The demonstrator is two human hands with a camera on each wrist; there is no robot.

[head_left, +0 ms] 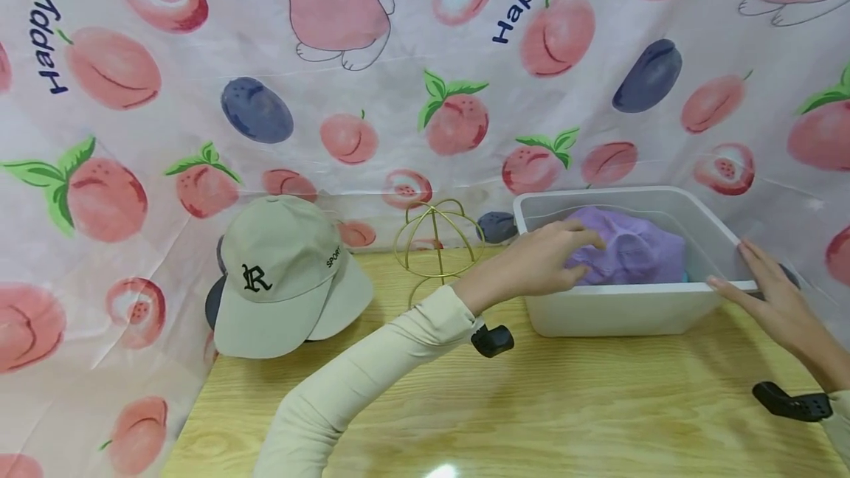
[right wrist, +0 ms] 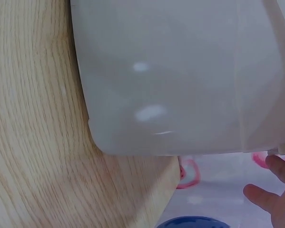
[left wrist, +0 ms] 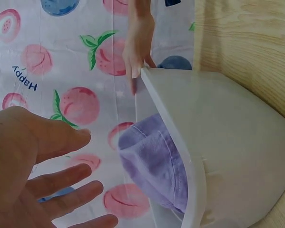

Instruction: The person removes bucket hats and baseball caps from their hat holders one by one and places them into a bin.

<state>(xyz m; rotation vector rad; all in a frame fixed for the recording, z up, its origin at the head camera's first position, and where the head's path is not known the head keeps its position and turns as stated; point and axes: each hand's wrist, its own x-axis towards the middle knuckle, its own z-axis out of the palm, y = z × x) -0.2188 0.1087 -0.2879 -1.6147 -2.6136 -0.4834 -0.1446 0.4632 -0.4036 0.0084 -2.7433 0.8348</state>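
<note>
A light grey plastic bin point(head_left: 611, 312) holds a crumpled purple fabric piece point(head_left: 637, 242) that looks like a hat, with seams showing in the left wrist view point(left wrist: 154, 159). Over the bin's left part reaches my left hand point(head_left: 554, 257), its fingers relaxed and spread, overlapping the purple fabric in the head view. In the left wrist view the left hand point(left wrist: 52, 175) shows nothing between thumb and fingers. My right hand point(head_left: 777, 301) rests at the bin's front right corner, thumb on the front rim and straight fingers over the right rim.
Left on the wooden table point(head_left: 531, 419) sits a beige cap point(head_left: 279, 257) with a black letter, overlapping another pale brim and dark caps point(head_left: 214, 301). A gold wire hat stand point(head_left: 434, 242) stands between caps and bin. A fruit-print cloth point(head_left: 398, 109) hangs behind.
</note>
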